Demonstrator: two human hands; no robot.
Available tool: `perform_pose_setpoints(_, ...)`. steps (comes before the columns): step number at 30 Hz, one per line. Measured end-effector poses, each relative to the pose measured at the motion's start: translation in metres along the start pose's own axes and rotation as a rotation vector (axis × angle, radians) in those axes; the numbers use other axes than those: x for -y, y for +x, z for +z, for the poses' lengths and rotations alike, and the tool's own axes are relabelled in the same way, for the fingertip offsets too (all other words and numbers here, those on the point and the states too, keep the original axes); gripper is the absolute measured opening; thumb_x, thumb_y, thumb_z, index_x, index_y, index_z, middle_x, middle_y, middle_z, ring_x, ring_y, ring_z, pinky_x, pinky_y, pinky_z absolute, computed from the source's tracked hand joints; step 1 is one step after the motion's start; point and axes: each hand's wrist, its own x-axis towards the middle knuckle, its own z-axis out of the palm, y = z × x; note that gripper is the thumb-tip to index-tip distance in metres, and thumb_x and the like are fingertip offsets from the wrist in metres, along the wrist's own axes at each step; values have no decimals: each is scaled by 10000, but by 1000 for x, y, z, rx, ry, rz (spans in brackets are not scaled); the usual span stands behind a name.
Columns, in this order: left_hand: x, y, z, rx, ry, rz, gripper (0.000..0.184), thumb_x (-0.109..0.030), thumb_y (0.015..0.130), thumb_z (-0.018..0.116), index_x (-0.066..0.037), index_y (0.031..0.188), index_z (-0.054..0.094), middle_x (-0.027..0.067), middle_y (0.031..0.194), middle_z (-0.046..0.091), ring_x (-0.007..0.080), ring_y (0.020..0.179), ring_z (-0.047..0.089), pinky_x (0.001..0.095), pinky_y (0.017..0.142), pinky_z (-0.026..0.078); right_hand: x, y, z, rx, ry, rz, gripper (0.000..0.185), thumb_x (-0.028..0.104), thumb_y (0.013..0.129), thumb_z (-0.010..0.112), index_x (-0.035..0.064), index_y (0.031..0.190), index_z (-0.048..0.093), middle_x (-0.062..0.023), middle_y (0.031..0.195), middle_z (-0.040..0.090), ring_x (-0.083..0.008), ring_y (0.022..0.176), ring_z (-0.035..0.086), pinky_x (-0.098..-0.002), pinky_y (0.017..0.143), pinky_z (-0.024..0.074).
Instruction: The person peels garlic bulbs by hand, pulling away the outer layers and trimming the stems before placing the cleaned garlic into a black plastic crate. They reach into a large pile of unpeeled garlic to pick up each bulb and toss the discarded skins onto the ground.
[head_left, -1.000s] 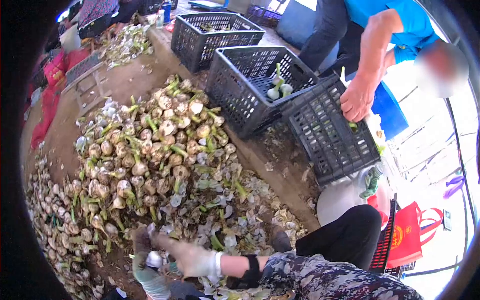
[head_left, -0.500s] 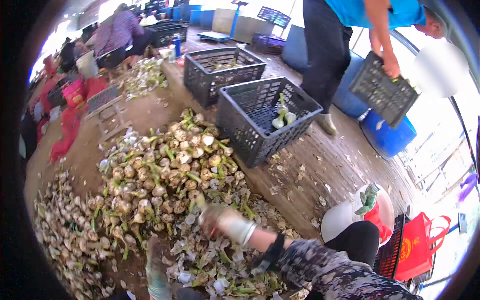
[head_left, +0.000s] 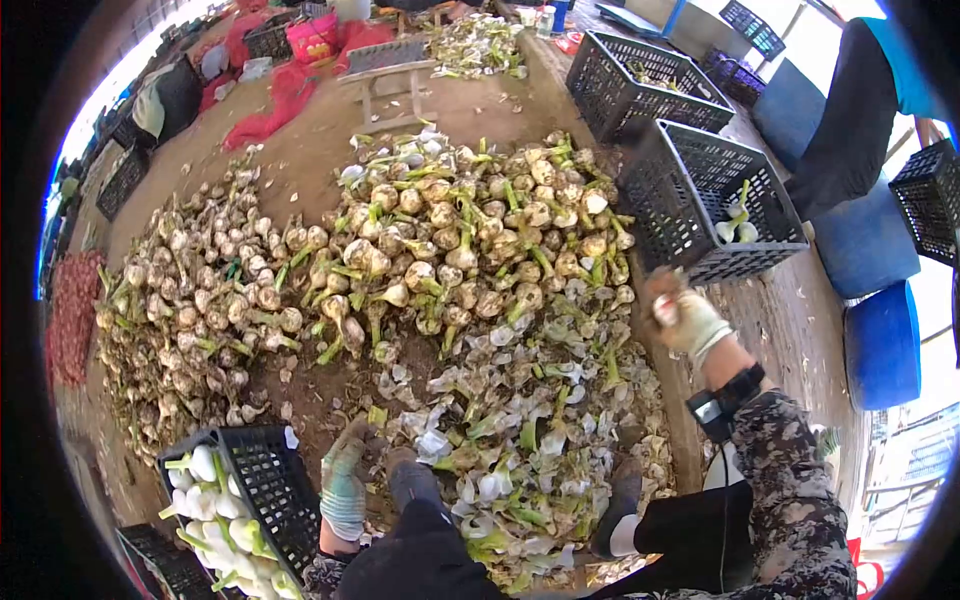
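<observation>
My right hand (head_left: 690, 318), in a pale glove, is blurred beside the front black crate (head_left: 740, 262), over the board edge. Its fingers are curled around something small, with a reddish and white patch showing, which I cannot make out. Low in the view, my left hand (head_left: 345, 478), in a green-and-white glove, has its fingers stretched forward near the ground. A yellow-green stem piece (head_left: 377, 415) lies at its fingertips. Ahead is a heap of unpeeled garlic bulbs (head_left: 460, 235). Loose garlic skins (head_left: 510, 450) cover the ground between my feet.
A tilted black crate (head_left: 265, 480) of cleaned white garlic (head_left: 215, 510) stands left of my left hand. Two clean bulbs lie in the front crate, with another black crate (head_left: 650, 90) behind. Blue barrels (head_left: 880, 345) and a person (head_left: 850, 110) are at right, a small stool (head_left: 385, 85) ahead.
The view has swung left and down, bringing in the crate of cleaned garlic. My right hand has moved from the skins to beside the front crate. The other person is now at the right edge.
</observation>
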Motion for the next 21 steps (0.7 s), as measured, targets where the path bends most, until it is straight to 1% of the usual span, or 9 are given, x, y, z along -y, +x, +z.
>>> perform_pose_setpoints(3,-4,0,-3,-38,100,-18,453,-223,839,566,32,1211,525,97,1092,601,193,948,595,298,803,457,-75,118,-52,151,-949,-290,113,138,869,538,37,889,584,-99,764,610,-220,604,596,-384,490,470)
perform_pose_setpoints(6,-7,17,0,11,171,-17,432,-211,839,550,30,1198,538,101,1085,605,204,968,592,312,842,454,-87,98,23,-73,-1347,-86,440,91,797,537,-29,1218,492,-213,1105,597,-330,961,593,-364,791,489)
perform_pose_setpoints(9,-13,42,22,93,204,-8,419,-203,835,538,31,1182,550,111,1092,605,214,997,585,321,891,444,-116,111,57,70,-1435,-314,432,46,781,516,27,1213,522,-183,1128,592,-324,984,588,-355,803,487)
perform_pose_setpoints(11,-12,57,34,153,279,-64,403,-201,837,531,33,1163,559,120,1125,596,207,1031,575,312,927,431,-137,122,79,128,-1931,-908,464,20,720,563,125,1172,568,-160,911,599,-282,810,626,-377,674,504)
perform_pose_setpoints(14,7,62,28,218,212,-130,386,-155,855,530,26,1196,534,112,1129,594,197,1033,574,297,922,430,-160,142,103,248,-2223,-1063,454,17,712,552,150,1145,595,-163,987,594,-296,853,627,-395,711,511)
perform_pose_setpoints(15,8,61,27,202,210,-131,386,-155,855,530,26,1196,534,112,1129,594,197,1033,574,297,922,430,-165,148,115,175,-2390,-837,363,43,789,538,148,1134,585,-148,1083,588,-256,944,603,-343,756,514)
perform_pose_setpoints(18,6,56,24,133,207,-239,477,-189,808,571,52,1216,508,134,1143,584,242,1011,579,351,920,432,-150,142,127,128,-2302,-643,362,16,809,506,108,1152,575,-141,1027,611,-256,867,626,-342,692,530)
perform_pose_setpoints(20,-3,52,24,116,215,-235,479,-177,801,582,52,1216,509,133,1133,587,235,1021,577,343,919,433,-146,146,107,113,-2025,-832,363,-11,829,474,42,1181,542,-141,888,621,-221,706,631,-313,588,530)
perform_pose_setpoints(21,-9,49,26,123,214,-225,479,-177,801,582,52,1216,509,133,1133,587,235,1021,577,343,919,433,-133,131,108,120,-1386,-406,362,-11,838,467,23,1195,524,-136,841,613,-194,640,610,-293,548,517)
